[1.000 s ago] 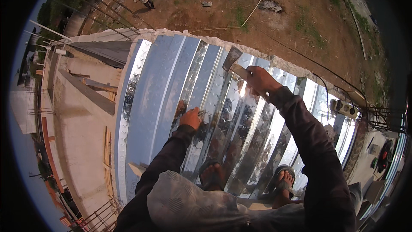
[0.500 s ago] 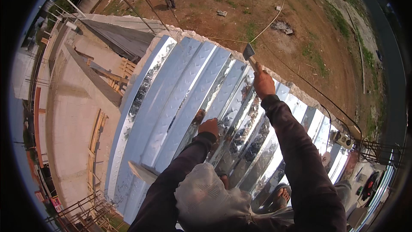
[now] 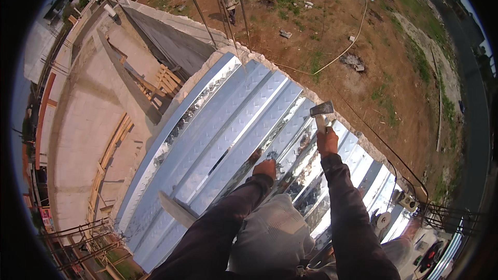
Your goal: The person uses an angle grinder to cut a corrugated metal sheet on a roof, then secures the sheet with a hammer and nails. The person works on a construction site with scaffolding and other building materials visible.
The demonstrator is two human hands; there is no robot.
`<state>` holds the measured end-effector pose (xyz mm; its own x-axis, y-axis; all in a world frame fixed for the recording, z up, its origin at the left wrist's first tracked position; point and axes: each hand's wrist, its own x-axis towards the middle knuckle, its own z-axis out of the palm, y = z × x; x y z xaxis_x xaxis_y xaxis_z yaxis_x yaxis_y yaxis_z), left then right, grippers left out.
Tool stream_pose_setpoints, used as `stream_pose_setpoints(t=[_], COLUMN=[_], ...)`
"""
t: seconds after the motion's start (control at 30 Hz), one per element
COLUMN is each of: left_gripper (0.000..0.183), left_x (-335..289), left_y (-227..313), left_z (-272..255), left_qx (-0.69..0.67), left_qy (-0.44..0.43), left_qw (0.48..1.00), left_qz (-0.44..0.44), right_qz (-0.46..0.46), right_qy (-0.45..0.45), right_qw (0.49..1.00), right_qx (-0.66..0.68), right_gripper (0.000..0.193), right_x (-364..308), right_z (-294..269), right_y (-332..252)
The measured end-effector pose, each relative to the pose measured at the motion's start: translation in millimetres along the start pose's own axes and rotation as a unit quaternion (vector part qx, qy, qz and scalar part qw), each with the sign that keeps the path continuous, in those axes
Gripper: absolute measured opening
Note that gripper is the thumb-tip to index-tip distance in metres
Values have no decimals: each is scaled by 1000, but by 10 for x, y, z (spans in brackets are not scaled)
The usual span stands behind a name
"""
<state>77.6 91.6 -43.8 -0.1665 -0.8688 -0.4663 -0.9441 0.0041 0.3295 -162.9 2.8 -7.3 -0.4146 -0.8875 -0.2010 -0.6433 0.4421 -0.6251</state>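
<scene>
My right hand (image 3: pixel 327 142) grips the wooden handle of a hatchet (image 3: pixel 322 108), its grey metal head held out past the knuckles, near the far edge of the sheets. Below it spread the ribbed, shiny metal decking sheets (image 3: pixel 244 111). My left hand (image 3: pixel 265 170) is closed low over a rib of the decking, to the left of the hatchet. Whatever is in its fingers is hidden; a small dark patch shows just beyond them, and I cannot tell whether it is a thing or a reflection.
A pale flat board (image 3: pixel 175 209) lies by my left forearm. At right are a socket box (image 3: pixel 405 200) with a cable and a round disc (image 3: pixel 383 220). Rebar rods (image 3: pixel 223 5) rise beyond the rough concrete edge. On the dirt ground below stands a person (image 3: pixel 230 6).
The hatchet has come back nearer to me and its head has turned sideways. My left hand stays closed near the decking. The view has shifted, and my feet no longer show.
</scene>
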Motion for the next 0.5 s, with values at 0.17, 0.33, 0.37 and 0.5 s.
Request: stream_pose_setpoints(t=[0.17,0.33,0.37,0.5], left_gripper=[21,29,32,39], left_x=[-42,-57,-36,-34], left_y=[-46,-113,-173,-335], left_z=[21,84,95,115], left_qx=[-50,-60,-50,-49], left_qy=[33,-14,-13,7], left_qw=[997,998,999,996], left_qz=[42,6,12,72], right_qz=[100,163,159,144], right_qy=[12,20,21,31], right_qw=[959,985,986,989], right_qx=[266,50,45,22], right_gripper=[22,42,43,49], right_x=[-724,-1126,-1125,-1161], right_z=[-226,-246,-187,60], right_y=[367,609,668,669])
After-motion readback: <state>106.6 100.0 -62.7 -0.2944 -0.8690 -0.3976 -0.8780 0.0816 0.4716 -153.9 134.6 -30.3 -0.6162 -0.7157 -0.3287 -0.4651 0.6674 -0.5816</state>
